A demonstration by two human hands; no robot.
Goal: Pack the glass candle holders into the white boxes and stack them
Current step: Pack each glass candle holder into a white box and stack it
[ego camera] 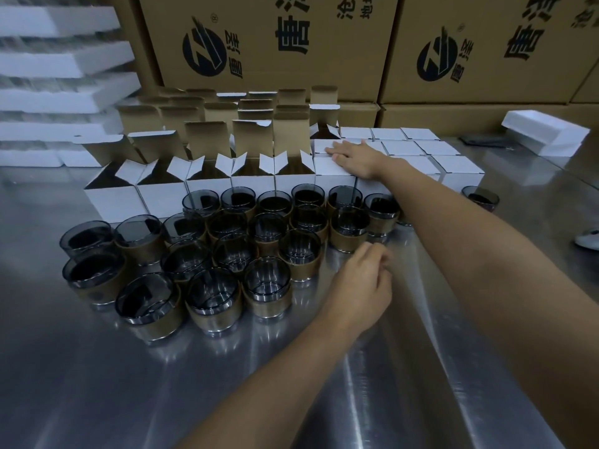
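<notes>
Fingers (337, 150) of my right hand (355, 158) lie straight and flat, pressing down on the lid of one of the closed white boxes (405, 147); they hold nothing. That block of shut boxes spreads out under my palm and away past the little-finger side of it. Beyond my fingertips on the other side stand the open white boxes (207, 176), in rows, flaps and brown lids standing up, the nearest one touching the box I press.

On my left hand (356, 286) the fingers are curled in toward the thumb, and I see nothing between them. This hand hangs just above the desk (129, 384), nearer to me than the right hand.

Just beside the left knuckles, on the side away from the thumb, the glass candle holders (227, 247) stand upright and crowded together, smoky glass with a brown band round each; the closest is near my curled fingers but not touching. Their far row stands against the fronts of the white boxes, below my right fingertips. One lone holder (479, 197) stands apart, beyond my right forearm.

Behind the boxes, far past both hands, rise big printed cartons (275, 43), with white foam slabs (58, 59) stacked beside them.
</notes>
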